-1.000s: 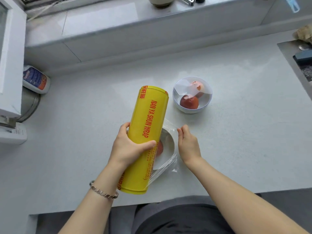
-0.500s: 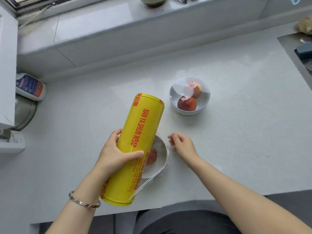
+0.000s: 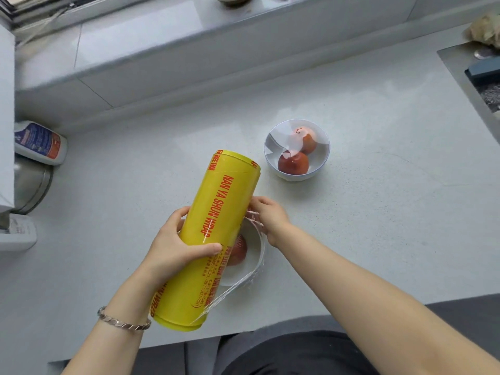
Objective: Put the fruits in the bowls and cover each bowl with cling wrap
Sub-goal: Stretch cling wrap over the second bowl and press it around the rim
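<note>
My left hand [image 3: 176,244] grips a big yellow cling wrap roll [image 3: 213,234], held slanted over the near white bowl [image 3: 255,255]. A red fruit [image 3: 239,250] shows in that bowl, partly hidden by the roll. Clear film [image 3: 238,284] runs from the roll's lower end across the bowl's right rim. My right hand [image 3: 269,216] pinches the film at the bowl's far rim, right beside the roll. The far white bowl [image 3: 297,174] holds two red-orange fruits [image 3: 293,162] under a sheet of wrap.
A white countertop [image 3: 378,212] with its front edge near my body. A bottle [image 3: 40,142] lies at the left above a metal pot [image 3: 29,185]. A sink area [image 3: 481,77] is at the right. A raised ledge runs along the back.
My right hand moved from the counter beside the near bowl up to the film at the roll's side and closed on it. The roll stayed in my left hand over the bowl.
</note>
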### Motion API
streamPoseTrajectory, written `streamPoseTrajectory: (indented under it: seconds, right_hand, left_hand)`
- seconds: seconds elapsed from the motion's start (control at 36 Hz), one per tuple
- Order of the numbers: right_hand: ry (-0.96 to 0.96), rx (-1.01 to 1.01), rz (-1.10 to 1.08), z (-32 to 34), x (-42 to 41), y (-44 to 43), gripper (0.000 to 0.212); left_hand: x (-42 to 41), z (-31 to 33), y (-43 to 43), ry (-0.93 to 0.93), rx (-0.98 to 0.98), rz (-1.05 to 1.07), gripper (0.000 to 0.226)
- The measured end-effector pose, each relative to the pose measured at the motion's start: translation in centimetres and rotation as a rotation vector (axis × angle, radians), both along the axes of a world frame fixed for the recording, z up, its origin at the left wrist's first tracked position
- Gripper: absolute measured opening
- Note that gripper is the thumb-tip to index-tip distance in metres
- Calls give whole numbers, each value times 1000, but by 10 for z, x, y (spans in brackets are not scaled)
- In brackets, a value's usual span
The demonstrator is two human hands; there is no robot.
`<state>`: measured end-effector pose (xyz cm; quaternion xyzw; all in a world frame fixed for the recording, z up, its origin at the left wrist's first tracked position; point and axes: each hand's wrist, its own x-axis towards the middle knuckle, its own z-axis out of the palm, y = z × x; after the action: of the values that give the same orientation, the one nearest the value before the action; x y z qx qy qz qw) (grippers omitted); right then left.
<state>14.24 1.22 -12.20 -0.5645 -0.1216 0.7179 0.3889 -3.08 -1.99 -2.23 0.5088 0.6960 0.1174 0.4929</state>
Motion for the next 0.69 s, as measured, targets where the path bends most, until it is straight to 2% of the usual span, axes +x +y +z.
streamPoseTrajectory:
  seconds: [0.17,0.25,0.31,0.47,0.69]
  right_hand:
    - [-19,-171,-283,-1,-6,-6,23]
    - [146,-207,-231,0,2,-6,18]
    - [236,-215,-132,2,11,-2,24]
    - [247,-218,53,5,20,6,35]
    - [172,-190,-130,10,11,9,23]
  left_hand:
    - [7,0,-1,-3,12,-45,101]
    - [9,1,0,-2,5,-70,101]
    - [7,2,1,-12,-6,-75,102]
    - [5,3,2,-15,-39,-96,112]
    - [2,7,1,-13,-56,-93,126]
